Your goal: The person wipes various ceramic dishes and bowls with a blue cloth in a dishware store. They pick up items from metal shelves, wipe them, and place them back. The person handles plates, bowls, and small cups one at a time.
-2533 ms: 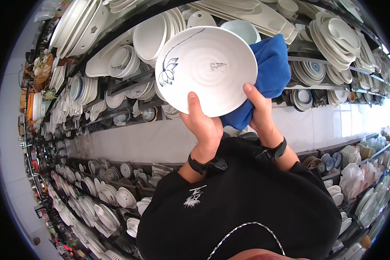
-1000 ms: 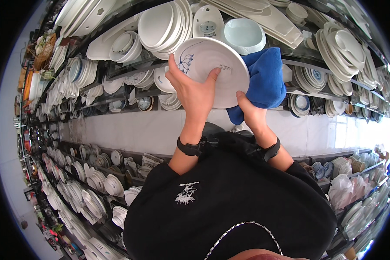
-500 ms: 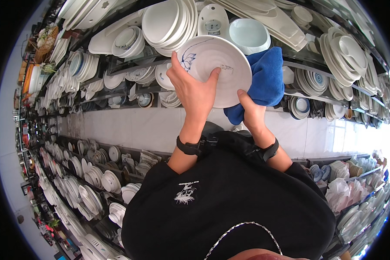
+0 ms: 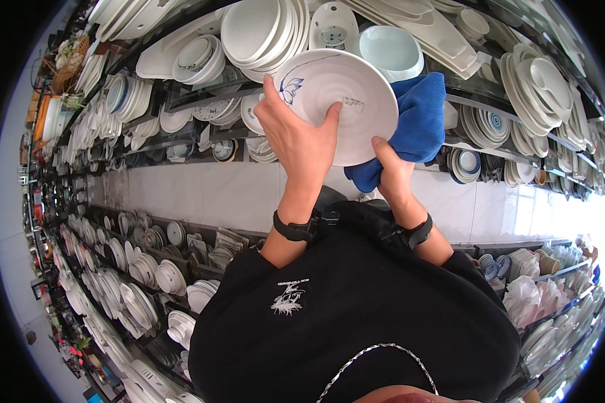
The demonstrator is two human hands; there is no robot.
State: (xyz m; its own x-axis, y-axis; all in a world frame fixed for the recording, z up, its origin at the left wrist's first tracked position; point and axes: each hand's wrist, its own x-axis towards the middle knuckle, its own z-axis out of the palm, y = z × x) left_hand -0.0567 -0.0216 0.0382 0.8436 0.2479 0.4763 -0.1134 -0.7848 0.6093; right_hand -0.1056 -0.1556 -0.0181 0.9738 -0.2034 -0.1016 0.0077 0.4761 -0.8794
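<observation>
Blue cloth (image 4: 422,117) bunches in the right hand (image 4: 392,171), whose thumb clamps a white ceramic bowl (image 4: 359,77) by its rim; the left hand (image 4: 299,148) spreads wide, thumb tip against the inside beside a paper label (image 4: 353,104). As I see it, that cloth-padded grip could slip, letting the bowl strike the pale green dish (image 4: 390,54) or stacked white dishes (image 4: 252,30) beyond. Its shallow, glossy interior carries a blue lotus (image 4: 291,88) near the rim.
</observation>
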